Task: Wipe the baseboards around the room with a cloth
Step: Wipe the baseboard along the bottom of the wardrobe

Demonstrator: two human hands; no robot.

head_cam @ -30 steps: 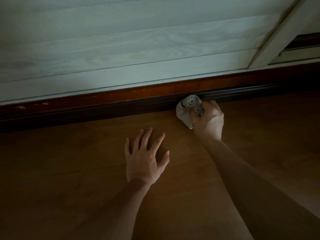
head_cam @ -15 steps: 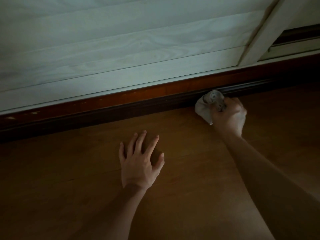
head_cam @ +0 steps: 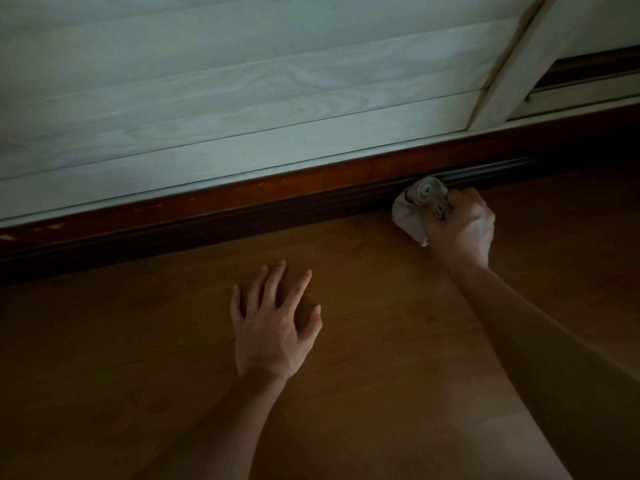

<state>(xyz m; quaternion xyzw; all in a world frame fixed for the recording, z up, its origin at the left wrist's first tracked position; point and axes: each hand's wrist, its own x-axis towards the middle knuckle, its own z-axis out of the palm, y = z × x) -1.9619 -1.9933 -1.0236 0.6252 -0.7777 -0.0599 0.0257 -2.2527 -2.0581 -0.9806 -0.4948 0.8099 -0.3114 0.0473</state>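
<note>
A dark reddish-brown baseboard [head_cam: 242,206] runs from lower left to upper right along the foot of a pale wood-grain panel. My right hand [head_cam: 462,228] grips a bunched light grey cloth [head_cam: 420,202] and holds it against the lower dark moulding of the baseboard. My left hand [head_cam: 273,323] lies flat on the wooden floor with fingers spread, a short way in front of the baseboard and to the left of the cloth.
The pale wood-grain panel [head_cam: 242,98] fills the upper view, with a slanted pale frame post [head_cam: 509,71] at the right. Beyond the post is a dark track or gap [head_cam: 588,69]. Brown wooden floor [head_cam: 381,393] spreads below. The light is dim.
My right hand has slid the cloth to the right along the baseboard. The view has shifted slightly with it; my left hand stays planted on the floor.
</note>
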